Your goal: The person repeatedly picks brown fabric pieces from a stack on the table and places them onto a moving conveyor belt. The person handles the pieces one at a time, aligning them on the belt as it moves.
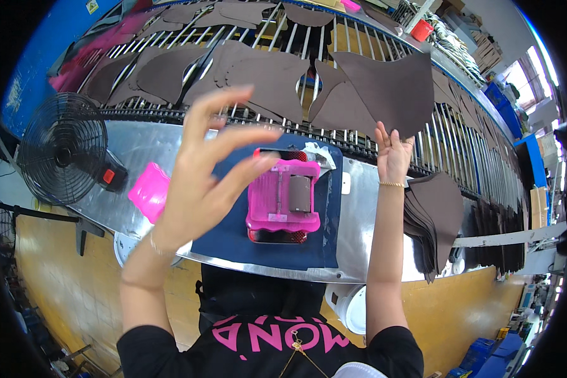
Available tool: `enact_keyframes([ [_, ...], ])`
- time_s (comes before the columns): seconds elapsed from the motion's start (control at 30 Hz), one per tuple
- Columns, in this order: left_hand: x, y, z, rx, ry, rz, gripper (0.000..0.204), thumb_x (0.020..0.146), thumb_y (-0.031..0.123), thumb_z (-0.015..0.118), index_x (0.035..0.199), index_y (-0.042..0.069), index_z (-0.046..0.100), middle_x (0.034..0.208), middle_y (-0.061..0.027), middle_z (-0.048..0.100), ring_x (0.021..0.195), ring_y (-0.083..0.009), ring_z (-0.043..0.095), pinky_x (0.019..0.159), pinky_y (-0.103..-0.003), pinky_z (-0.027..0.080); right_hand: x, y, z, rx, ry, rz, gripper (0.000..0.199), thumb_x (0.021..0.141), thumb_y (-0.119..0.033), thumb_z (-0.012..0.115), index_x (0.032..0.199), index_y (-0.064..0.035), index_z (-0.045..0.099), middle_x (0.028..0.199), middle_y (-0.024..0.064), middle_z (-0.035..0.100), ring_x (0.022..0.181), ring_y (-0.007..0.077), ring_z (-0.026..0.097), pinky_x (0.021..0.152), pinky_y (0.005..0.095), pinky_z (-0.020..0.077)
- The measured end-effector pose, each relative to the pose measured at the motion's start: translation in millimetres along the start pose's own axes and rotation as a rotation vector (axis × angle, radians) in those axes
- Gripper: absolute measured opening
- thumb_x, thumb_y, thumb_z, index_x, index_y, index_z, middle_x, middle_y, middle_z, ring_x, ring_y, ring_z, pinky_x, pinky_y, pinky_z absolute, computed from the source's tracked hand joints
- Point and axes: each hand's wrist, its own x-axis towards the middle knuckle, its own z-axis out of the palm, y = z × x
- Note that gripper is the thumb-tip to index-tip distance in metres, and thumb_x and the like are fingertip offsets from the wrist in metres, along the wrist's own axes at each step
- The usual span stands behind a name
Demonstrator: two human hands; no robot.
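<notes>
Gripping right hand (395, 154): fingertips bent in on the lower edge of a dark brown panel (397, 88), with little gap visible.
Brown panel: at the right hand's fingertips, overlapping the barred rack (444, 148) in view.
Left hand (198, 183): fingers spread and curved, blurred, nothing seen in its grasp; nearest the pink scalloped fixture (264, 198).
Pink fixture: on the dark blue mat (223, 246), bearing a small brown piece (300, 193).
Metal bench (359, 220): carries the mat, a pink sheet (150, 192) and, at right, stacked brown panels (441, 201).
</notes>
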Motion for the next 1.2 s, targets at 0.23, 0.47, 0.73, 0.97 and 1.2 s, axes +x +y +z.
enact_keyframes([
  [0.23,-98,-21,8,-0.086,0.065,-0.517,0.021,0.081,0.019,0.071,0.099,0.009,0.071,0.123,-0.0088,0.052,0.102,-0.0191,0.054,0.091,-0.033,0.041,74,64,2,0.229,0.231,0.098,0.058,0.094,0.005,0.030,0.141,-0.0237,0.010,0.124,0.0184,0.043,0.099,0.0376,0.063,0.082,0.0438,0.0591],
  [0.47,-109,-23,16,-0.158,0.110,-0.560,0.019,0.084,0.018,0.069,0.098,0.006,0.071,0.121,-0.0070,0.053,0.089,-0.0145,0.054,0.088,-0.029,0.042,115,121,5,0.430,0.223,0.236,0.043,0.100,-0.008,0.022,0.140,-0.0143,0.008,0.125,0.0218,0.042,0.103,0.0407,0.060,0.086,0.0480,0.0561],
  [0.73,-100,-21,26,-0.192,0.136,-0.518,0.019,0.083,0.017,0.068,0.099,0.007,0.071,0.119,-0.0071,0.054,0.096,-0.0180,0.053,0.087,-0.030,0.042,109,129,2,0.288,0.221,0.300,0.019,0.097,-0.016,0.048,0.105,0.0009,0.047,0.081,0.0129,0.062,0.079,0.0288,0.068,0.068,0.0379,0.0616],
  [0.97,-101,-26,38,-0.221,0.075,-0.513,0.022,0.081,0.020,0.071,0.100,0.009,0.072,0.120,-0.0079,0.055,0.106,-0.0219,0.050,0.090,-0.033,0.040,22,48,28,0.001,0.074,0.384,0.026,0.096,-0.038,0.051,0.094,-0.0122,0.050,0.072,0.0041,0.054,0.057,0.0098,0.047,0.050,0.0226,0.0390],
  [1.2,-95,-25,42,-0.123,-0.027,-0.396,0.023,0.076,0.022,0.074,0.096,0.011,0.073,0.122,-0.0085,0.054,0.113,-0.0261,0.047,0.092,-0.037,0.039,-45,-4,5,-0.043,-0.061,0.369,0.022,0.100,-0.031,0.044,0.093,-0.0120,0.052,0.067,0.0011,0.052,0.052,0.0111,0.047,0.049,0.0233,0.0359],
])
